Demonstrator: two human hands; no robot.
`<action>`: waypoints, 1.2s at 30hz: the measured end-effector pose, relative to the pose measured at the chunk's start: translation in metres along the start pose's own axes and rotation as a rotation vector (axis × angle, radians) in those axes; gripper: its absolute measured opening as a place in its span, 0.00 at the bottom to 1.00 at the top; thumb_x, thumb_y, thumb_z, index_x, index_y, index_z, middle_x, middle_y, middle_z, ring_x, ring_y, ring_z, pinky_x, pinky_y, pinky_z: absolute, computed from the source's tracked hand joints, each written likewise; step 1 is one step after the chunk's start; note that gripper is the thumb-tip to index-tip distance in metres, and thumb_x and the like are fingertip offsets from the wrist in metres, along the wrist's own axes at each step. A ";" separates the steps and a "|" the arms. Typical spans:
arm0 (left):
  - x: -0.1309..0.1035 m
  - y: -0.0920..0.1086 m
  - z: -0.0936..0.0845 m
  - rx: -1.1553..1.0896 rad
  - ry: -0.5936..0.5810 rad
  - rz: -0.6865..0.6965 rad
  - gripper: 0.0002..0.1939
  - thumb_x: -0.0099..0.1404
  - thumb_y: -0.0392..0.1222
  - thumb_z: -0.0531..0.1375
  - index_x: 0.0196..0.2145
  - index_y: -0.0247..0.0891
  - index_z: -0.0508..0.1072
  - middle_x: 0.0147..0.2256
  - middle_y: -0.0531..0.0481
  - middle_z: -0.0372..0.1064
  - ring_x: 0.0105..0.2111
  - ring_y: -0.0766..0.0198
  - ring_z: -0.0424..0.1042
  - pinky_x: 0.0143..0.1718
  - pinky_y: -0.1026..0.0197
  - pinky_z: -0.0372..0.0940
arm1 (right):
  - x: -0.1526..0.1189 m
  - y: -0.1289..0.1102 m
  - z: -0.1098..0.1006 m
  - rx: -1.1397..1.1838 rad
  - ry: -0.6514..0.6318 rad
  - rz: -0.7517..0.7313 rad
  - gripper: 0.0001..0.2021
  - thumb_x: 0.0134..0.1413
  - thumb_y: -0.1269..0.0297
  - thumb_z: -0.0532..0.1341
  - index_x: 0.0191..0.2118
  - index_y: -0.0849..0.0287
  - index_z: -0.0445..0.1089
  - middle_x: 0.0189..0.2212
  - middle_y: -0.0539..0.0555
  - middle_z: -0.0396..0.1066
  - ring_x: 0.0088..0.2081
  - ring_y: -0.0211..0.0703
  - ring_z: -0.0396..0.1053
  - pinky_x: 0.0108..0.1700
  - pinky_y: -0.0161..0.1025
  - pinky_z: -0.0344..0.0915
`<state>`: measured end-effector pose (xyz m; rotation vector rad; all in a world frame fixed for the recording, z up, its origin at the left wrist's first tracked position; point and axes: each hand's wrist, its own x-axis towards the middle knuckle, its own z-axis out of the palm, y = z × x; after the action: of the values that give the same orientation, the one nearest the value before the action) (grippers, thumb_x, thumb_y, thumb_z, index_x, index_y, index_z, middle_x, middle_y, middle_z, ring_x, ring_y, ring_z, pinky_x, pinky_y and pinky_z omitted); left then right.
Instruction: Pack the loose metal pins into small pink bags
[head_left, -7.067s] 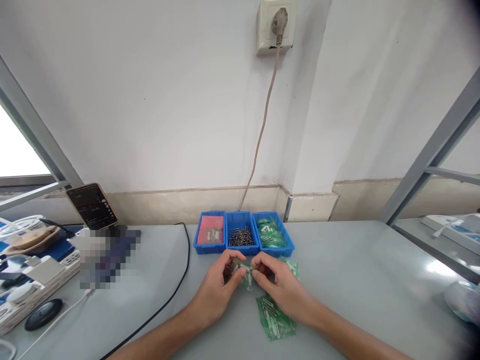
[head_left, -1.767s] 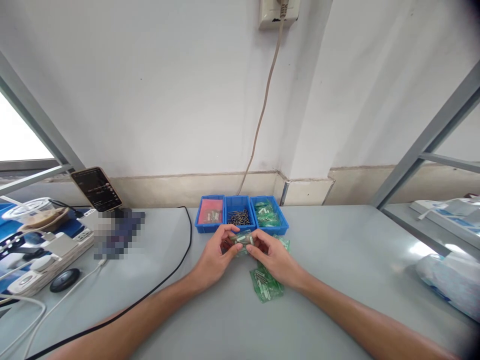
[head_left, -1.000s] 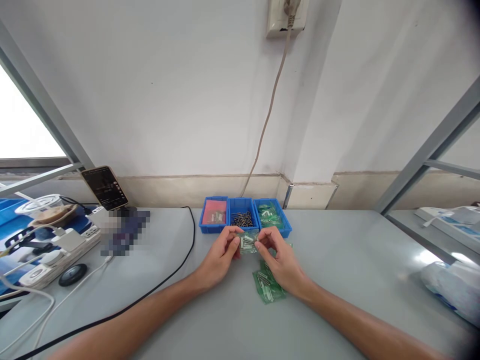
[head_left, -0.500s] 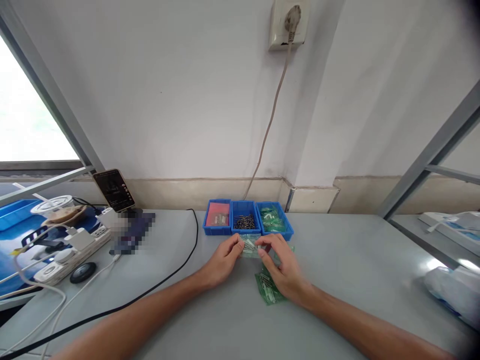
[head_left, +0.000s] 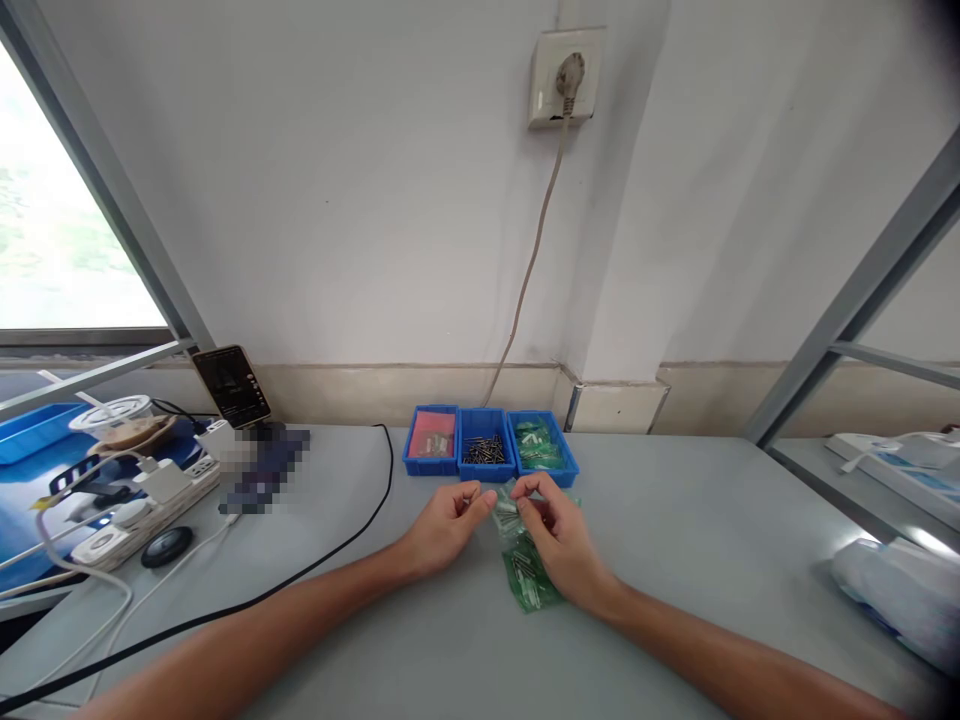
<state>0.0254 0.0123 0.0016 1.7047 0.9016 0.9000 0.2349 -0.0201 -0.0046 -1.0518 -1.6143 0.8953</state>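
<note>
A small clear plastic bag (head_left: 507, 512) with pale, slim pieces inside hangs tilted from my right hand (head_left: 561, 538), pinched between its thumb and index finger. My left hand (head_left: 444, 530) is closed, its fingers curled and its thumb tip close to the bag's left edge. Whether anything is in the left fingers is hidden. Below the bag, a green plastic packet (head_left: 531, 582) with screws and pale pieces lies on the table, partly under my right hand. Just beyond my hands stand three blue bins: one with a pink sheet (head_left: 433, 425), one with screws (head_left: 484, 450), one with green packets (head_left: 538, 448).
A black cable (head_left: 322, 560) curves across the grey table (head_left: 360, 640) on the left. Further left are a phone (head_left: 231, 386) on a stand, a power strip (head_left: 142, 515), a black mouse-like object (head_left: 166, 546) and a lidded cup (head_left: 112, 412). A plastic-wrapped bundle (head_left: 896, 595) sits at the right.
The clear bag has swung from level between both hands to hanging tilted at my right hand. My left hand has drawn slightly away from it. The view has tipped up a little.
</note>
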 end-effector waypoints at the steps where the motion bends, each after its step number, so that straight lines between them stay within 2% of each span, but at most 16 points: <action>1: -0.001 0.002 0.001 0.010 -0.002 0.005 0.34 0.71 0.72 0.58 0.26 0.41 0.53 0.24 0.60 0.45 0.25 0.69 0.45 0.27 0.63 0.44 | 0.000 0.001 0.001 0.042 0.000 0.026 0.09 0.75 0.53 0.56 0.44 0.52 0.66 0.28 0.45 0.58 0.24 0.39 0.53 0.26 0.38 0.51; 4: -0.003 0.005 0.004 0.033 -0.015 0.016 0.35 0.71 0.72 0.58 0.25 0.42 0.50 0.23 0.60 0.42 0.25 0.69 0.43 0.27 0.62 0.43 | 0.002 0.002 0.002 0.100 0.029 0.057 0.09 0.73 0.55 0.56 0.42 0.52 0.65 0.32 0.46 0.60 0.24 0.38 0.51 0.26 0.37 0.51; 9: -0.009 0.008 0.007 0.067 -0.098 0.031 0.35 0.74 0.71 0.53 0.24 0.41 0.49 0.25 0.59 0.41 0.26 0.68 0.42 0.26 0.61 0.43 | 0.005 -0.001 0.001 0.091 0.124 0.074 0.06 0.69 0.60 0.57 0.37 0.53 0.65 0.29 0.46 0.57 0.28 0.41 0.54 0.31 0.37 0.55; 15: -0.012 0.008 0.009 0.127 -0.099 0.074 0.34 0.76 0.68 0.51 0.23 0.41 0.46 0.24 0.57 0.39 0.25 0.67 0.41 0.27 0.59 0.42 | 0.007 0.000 0.002 0.156 0.169 0.137 0.07 0.64 0.58 0.58 0.34 0.52 0.64 0.27 0.45 0.56 0.25 0.41 0.53 0.27 0.36 0.53; 21: -0.013 0.010 0.006 0.242 -0.075 0.177 0.33 0.75 0.59 0.56 0.20 0.39 0.48 0.21 0.55 0.44 0.28 0.63 0.47 0.34 0.59 0.51 | 0.008 -0.002 0.002 0.211 0.201 0.147 0.05 0.61 0.60 0.58 0.33 0.52 0.65 0.27 0.46 0.58 0.25 0.40 0.54 0.26 0.36 0.54; 27: -0.023 0.011 0.012 0.285 -0.182 0.153 0.30 0.79 0.55 0.50 0.21 0.40 0.45 0.22 0.57 0.37 0.22 0.68 0.40 0.24 0.60 0.42 | 0.011 -0.010 0.002 0.233 0.222 0.140 0.06 0.60 0.62 0.59 0.31 0.53 0.67 0.28 0.48 0.59 0.28 0.41 0.56 0.29 0.36 0.56; 29: -0.025 0.012 0.014 0.309 -0.208 0.188 0.30 0.80 0.53 0.49 0.21 0.40 0.46 0.22 0.58 0.37 0.21 0.68 0.39 0.24 0.60 0.44 | 0.012 -0.010 0.003 0.247 0.228 0.150 0.05 0.59 0.63 0.59 0.31 0.53 0.67 0.28 0.47 0.59 0.28 0.41 0.56 0.28 0.36 0.56; 32: -0.026 0.009 0.014 0.385 -0.172 0.260 0.29 0.80 0.51 0.50 0.21 0.40 0.51 0.21 0.59 0.40 0.21 0.69 0.42 0.26 0.61 0.48 | 0.011 -0.008 0.006 0.283 0.232 0.192 0.04 0.59 0.63 0.60 0.32 0.53 0.67 0.27 0.46 0.57 0.26 0.39 0.54 0.24 0.35 0.53; 36: -0.022 0.000 0.013 0.515 -0.072 0.403 0.25 0.81 0.50 0.52 0.26 0.41 0.56 0.22 0.59 0.51 0.22 0.67 0.50 0.25 0.62 0.49 | 0.011 -0.007 0.006 0.341 0.255 0.258 0.04 0.60 0.61 0.61 0.34 0.53 0.67 0.26 0.45 0.56 0.23 0.37 0.51 0.20 0.33 0.50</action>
<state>0.0268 -0.0119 -0.0050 2.4086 0.7972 0.9049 0.2257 -0.0127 0.0039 -1.0935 -1.0852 1.1122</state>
